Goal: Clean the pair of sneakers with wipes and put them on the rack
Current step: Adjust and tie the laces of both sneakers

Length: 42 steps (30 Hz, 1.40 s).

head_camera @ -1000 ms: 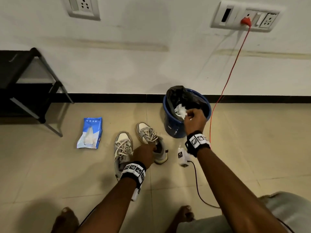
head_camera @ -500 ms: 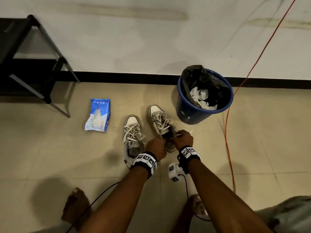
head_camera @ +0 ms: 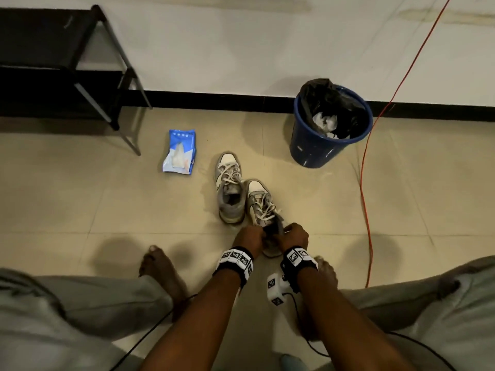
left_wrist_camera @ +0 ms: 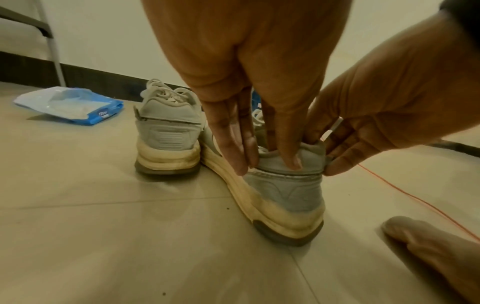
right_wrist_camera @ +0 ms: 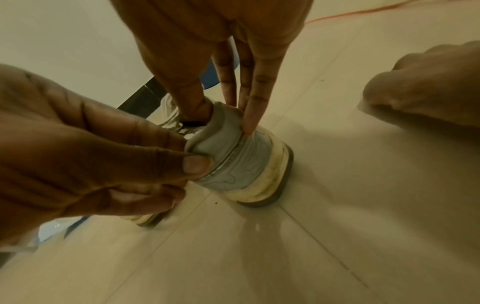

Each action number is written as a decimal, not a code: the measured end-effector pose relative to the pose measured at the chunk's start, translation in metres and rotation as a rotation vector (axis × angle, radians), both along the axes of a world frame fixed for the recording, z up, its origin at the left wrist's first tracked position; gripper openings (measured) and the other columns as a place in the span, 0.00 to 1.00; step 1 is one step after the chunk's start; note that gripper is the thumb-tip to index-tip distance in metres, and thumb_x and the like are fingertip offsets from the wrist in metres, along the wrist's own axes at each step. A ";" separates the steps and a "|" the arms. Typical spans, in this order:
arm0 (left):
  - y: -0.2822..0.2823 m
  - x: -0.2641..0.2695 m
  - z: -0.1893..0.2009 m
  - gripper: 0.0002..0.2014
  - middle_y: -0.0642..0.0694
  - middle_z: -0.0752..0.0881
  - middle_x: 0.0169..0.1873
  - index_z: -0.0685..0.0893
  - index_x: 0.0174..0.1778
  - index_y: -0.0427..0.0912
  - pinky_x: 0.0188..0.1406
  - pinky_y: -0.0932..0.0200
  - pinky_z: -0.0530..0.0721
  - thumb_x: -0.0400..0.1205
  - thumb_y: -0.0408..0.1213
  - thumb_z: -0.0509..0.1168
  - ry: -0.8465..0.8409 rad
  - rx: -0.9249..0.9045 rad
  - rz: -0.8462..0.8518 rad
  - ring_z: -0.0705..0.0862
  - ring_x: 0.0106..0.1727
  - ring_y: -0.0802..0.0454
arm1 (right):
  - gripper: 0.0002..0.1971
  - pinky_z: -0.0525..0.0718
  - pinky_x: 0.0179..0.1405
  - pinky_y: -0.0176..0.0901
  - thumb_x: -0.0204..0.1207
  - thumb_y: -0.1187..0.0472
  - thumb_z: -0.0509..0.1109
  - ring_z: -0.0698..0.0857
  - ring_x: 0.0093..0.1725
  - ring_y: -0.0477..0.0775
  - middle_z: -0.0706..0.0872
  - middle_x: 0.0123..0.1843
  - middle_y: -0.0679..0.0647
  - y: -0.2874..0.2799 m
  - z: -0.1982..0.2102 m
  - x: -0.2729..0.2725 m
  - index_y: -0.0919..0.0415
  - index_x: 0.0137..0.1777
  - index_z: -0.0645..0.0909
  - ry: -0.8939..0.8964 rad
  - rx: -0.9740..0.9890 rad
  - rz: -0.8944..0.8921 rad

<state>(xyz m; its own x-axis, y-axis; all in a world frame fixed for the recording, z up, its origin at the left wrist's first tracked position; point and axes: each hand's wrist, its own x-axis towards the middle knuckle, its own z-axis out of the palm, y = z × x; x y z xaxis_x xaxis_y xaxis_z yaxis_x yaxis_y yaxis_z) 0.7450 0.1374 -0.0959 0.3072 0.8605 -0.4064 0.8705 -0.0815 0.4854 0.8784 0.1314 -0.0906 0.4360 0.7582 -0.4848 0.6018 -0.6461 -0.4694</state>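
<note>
Both hands, left [head_camera: 247,238] and right [head_camera: 294,236], pinch the heel collar of the near sneaker [head_camera: 263,210], its mate [head_camera: 229,188] just beyond them; likely the racking step, next a lift toward the rack [head_camera: 53,68] far left.

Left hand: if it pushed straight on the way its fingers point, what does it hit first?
The left hand points down at the heel of the nearer sneaker, which it already grips with a finger inside the collar. Going on, it would probably meet the shoe's insole, then the floor; inner depth is unclear.
</note>
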 end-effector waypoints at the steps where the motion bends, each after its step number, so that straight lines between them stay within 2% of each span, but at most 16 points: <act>1: -0.002 -0.002 0.002 0.10 0.38 0.91 0.48 0.92 0.50 0.39 0.49 0.50 0.86 0.75 0.37 0.72 -0.007 -0.013 0.022 0.88 0.51 0.38 | 0.17 0.76 0.39 0.42 0.67 0.53 0.78 0.85 0.52 0.66 0.88 0.50 0.63 -0.002 0.002 0.001 0.64 0.49 0.84 -0.002 -0.007 0.022; 4: 0.000 -0.009 0.009 0.12 0.45 0.91 0.46 0.91 0.46 0.46 0.48 0.50 0.88 0.71 0.46 0.77 -0.009 -0.020 0.207 0.89 0.50 0.42 | 0.14 0.77 0.35 0.42 0.69 0.51 0.77 0.86 0.44 0.64 0.88 0.43 0.62 0.001 0.007 0.006 0.64 0.41 0.84 0.031 -0.049 0.051; 8: 0.016 -0.013 0.012 0.24 0.40 0.89 0.40 0.87 0.40 0.40 0.35 0.53 0.78 0.71 0.61 0.74 -0.084 -0.038 0.581 0.87 0.44 0.37 | 0.22 0.72 0.25 0.37 0.70 0.44 0.75 0.78 0.25 0.56 0.81 0.25 0.57 0.022 0.013 0.014 0.63 0.26 0.82 0.098 0.014 -0.024; 10: 0.022 -0.012 0.007 0.23 0.37 0.86 0.32 0.83 0.30 0.40 0.33 0.52 0.76 0.73 0.58 0.76 -0.211 -0.061 0.689 0.86 0.38 0.36 | 0.20 0.74 0.31 0.39 0.72 0.47 0.74 0.80 0.30 0.60 0.84 0.29 0.60 0.036 0.013 0.015 0.64 0.31 0.85 0.130 0.066 -0.051; 13: 0.025 -0.014 0.003 0.27 0.45 0.77 0.19 0.71 0.17 0.43 0.31 0.56 0.73 0.72 0.48 0.79 -0.297 -0.079 0.765 0.76 0.24 0.46 | 0.19 0.78 0.35 0.41 0.71 0.47 0.75 0.85 0.36 0.61 0.86 0.30 0.59 0.051 0.008 0.011 0.64 0.32 0.87 0.157 0.073 -0.013; 16: 0.032 -0.021 0.005 0.13 0.44 0.89 0.28 0.85 0.22 0.42 0.39 0.57 0.87 0.67 0.38 0.82 -0.343 -0.126 0.755 0.88 0.34 0.45 | 0.15 0.82 0.40 0.42 0.70 0.49 0.77 0.86 0.39 0.59 0.89 0.36 0.59 0.057 0.002 0.007 0.63 0.38 0.90 0.192 0.050 0.011; 18: 0.035 -0.024 0.011 0.06 0.44 0.91 0.31 0.91 0.29 0.40 0.42 0.58 0.88 0.64 0.34 0.82 -0.366 -0.172 0.759 0.89 0.36 0.47 | 0.12 0.81 0.40 0.40 0.68 0.52 0.80 0.85 0.38 0.57 0.88 0.34 0.57 0.058 0.000 0.007 0.62 0.38 0.90 0.221 0.060 -0.024; 22: 0.034 -0.029 0.017 0.07 0.43 0.88 0.26 0.89 0.30 0.36 0.37 0.57 0.88 0.67 0.36 0.78 -0.441 -0.249 0.851 0.89 0.35 0.44 | 0.11 0.79 0.40 0.38 0.66 0.53 0.82 0.85 0.39 0.55 0.86 0.34 0.54 0.056 0.000 0.010 0.60 0.41 0.91 0.250 0.081 -0.091; 24: 0.034 -0.033 0.020 0.07 0.41 0.87 0.25 0.86 0.29 0.36 0.39 0.49 0.91 0.70 0.35 0.72 -0.539 -0.321 0.943 0.90 0.33 0.41 | 0.10 0.84 0.43 0.42 0.65 0.53 0.82 0.86 0.40 0.56 0.87 0.33 0.53 0.056 -0.002 0.013 0.59 0.38 0.91 0.247 0.083 -0.101; 26: 0.034 -0.042 0.020 0.07 0.45 0.86 0.23 0.85 0.30 0.38 0.28 0.57 0.86 0.74 0.34 0.70 -0.548 -0.365 1.012 0.87 0.26 0.45 | 0.10 0.89 0.45 0.50 0.62 0.52 0.83 0.89 0.39 0.58 0.89 0.32 0.53 0.056 -0.010 0.016 0.56 0.30 0.88 0.269 0.097 -0.124; 28: 0.038 -0.054 0.020 0.09 0.44 0.88 0.24 0.88 0.30 0.38 0.29 0.57 0.87 0.69 0.42 0.74 -0.477 -0.279 1.057 0.89 0.27 0.46 | 0.10 0.90 0.42 0.58 0.62 0.54 0.83 0.90 0.37 0.61 0.91 0.33 0.56 0.057 -0.019 0.021 0.58 0.28 0.87 0.315 0.114 -0.180; 30: 0.038 -0.062 0.022 0.09 0.41 0.91 0.31 0.91 0.34 0.40 0.38 0.54 0.89 0.64 0.42 0.74 -0.307 -0.163 0.996 0.91 0.37 0.41 | 0.07 0.91 0.39 0.58 0.67 0.61 0.81 0.91 0.35 0.63 0.91 0.36 0.63 0.056 -0.014 0.024 0.62 0.33 0.88 0.419 0.135 -0.265; 32: 0.035 -0.060 0.029 0.08 0.41 0.92 0.44 0.93 0.44 0.45 0.45 0.54 0.85 0.71 0.38 0.72 -0.150 -0.055 0.899 0.89 0.50 0.38 | 0.08 0.91 0.40 0.55 0.70 0.62 0.79 0.90 0.36 0.62 0.90 0.38 0.64 0.055 -0.005 0.028 0.68 0.42 0.89 0.449 0.161 -0.329; 35: 0.031 -0.047 0.036 0.11 0.44 0.89 0.50 0.90 0.49 0.50 0.49 0.50 0.84 0.72 0.36 0.73 0.005 0.144 0.700 0.85 0.55 0.39 | 0.14 0.86 0.51 0.50 0.67 0.56 0.81 0.87 0.47 0.56 0.88 0.45 0.54 0.057 0.003 0.035 0.61 0.49 0.86 0.168 0.171 -0.273; 39: 0.045 -0.026 0.028 0.05 0.45 0.90 0.46 0.90 0.45 0.45 0.37 0.58 0.79 0.76 0.35 0.72 -0.159 0.206 0.606 0.87 0.46 0.43 | 0.07 0.81 0.46 0.40 0.71 0.64 0.74 0.86 0.46 0.55 0.90 0.46 0.54 0.080 0.014 0.026 0.57 0.48 0.87 0.057 0.287 -0.101; 42: 0.064 -0.016 0.009 0.07 0.42 0.91 0.46 0.89 0.50 0.42 0.45 0.51 0.87 0.77 0.35 0.72 -0.226 0.143 0.563 0.89 0.49 0.42 | 0.02 0.89 0.47 0.48 0.65 0.62 0.76 0.90 0.40 0.58 0.91 0.36 0.56 0.108 -0.003 0.019 0.55 0.35 0.88 0.144 0.147 0.064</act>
